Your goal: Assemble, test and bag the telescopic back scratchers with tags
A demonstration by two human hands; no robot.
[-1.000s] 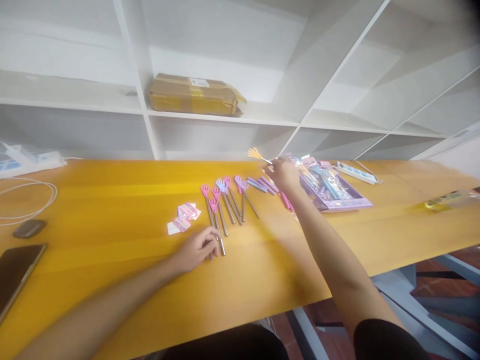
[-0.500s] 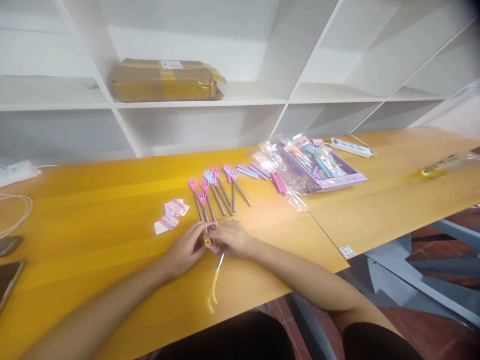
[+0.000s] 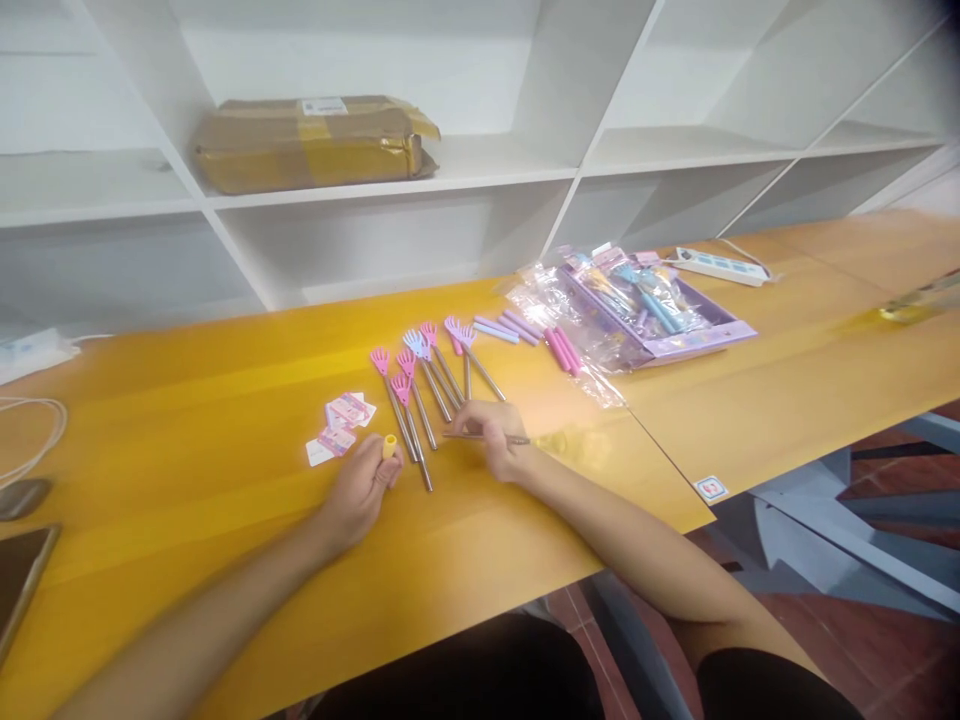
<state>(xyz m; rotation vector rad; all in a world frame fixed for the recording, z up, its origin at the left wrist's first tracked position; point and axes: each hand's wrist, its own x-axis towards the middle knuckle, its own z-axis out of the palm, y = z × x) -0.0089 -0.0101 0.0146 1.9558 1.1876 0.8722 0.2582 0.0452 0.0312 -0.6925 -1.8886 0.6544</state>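
My left hand (image 3: 358,492) is closed around a yellow tube (image 3: 389,446), whose open end sticks up from the fist. In my right hand (image 3: 491,438) a thin metal rod (image 3: 517,440) lies roughly level; its yellow end, to the right over the wrist, is smeared by motion. Just beyond both hands, several metal rods with pink, blue and purple hand-shaped heads (image 3: 381,362) lie on the table. Pink and white cards (image 3: 349,408) are left of them. Blue and purple tubes (image 3: 496,330) and pink tubes (image 3: 562,351) lie farther right.
A purple box (image 3: 694,343) with plastic-wrapped items stands at the back right, beside a white power strip (image 3: 720,266). White shelves with a taped cardboard parcel (image 3: 315,145) rise behind the table (image 3: 225,560). A dark phone-like object (image 3: 22,590) lies at the left edge.
My hands have moved apart, the left one going left with the yellow tube. The rod in my right hand has swung from pointing down toward me to nearly level. The camera view has shifted slightly.
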